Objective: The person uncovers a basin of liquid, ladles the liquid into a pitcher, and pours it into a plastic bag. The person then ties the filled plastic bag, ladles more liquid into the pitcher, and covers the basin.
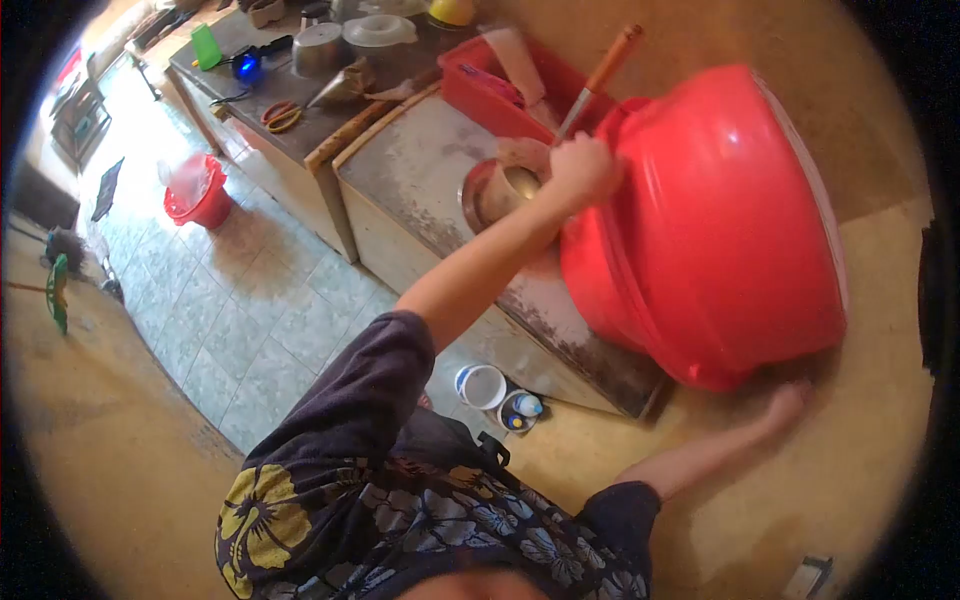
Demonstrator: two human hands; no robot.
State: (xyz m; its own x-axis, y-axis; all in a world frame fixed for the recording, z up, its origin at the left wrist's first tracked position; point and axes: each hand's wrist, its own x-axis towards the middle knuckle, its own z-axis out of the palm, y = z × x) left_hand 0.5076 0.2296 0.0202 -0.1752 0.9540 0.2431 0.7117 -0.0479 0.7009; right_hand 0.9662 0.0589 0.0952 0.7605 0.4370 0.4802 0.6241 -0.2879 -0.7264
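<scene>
A large red plastic tub (720,220) is tilted on its side over the end of the counter. My left hand (585,170) is closed at the tub's left edge and appears to grip its rim; the fingers are partly hidden. Just above that fist slants a tool with a wooden handle (612,62) and a metal shaft, whose lower end I cannot see. My right hand (790,402), smeared by motion, is near the tub's lower right side, and contact is unclear. Beside my left wrist stand a metal cup (520,183) and a round brownish dish (475,195).
The worn counter (400,165) carries a red bin (470,95). On the darker table beyond lie scissors (282,117), a metal pot (318,48) and a green cup (206,46). A red bucket (205,195) and white tub (481,386) stand on the tiled floor.
</scene>
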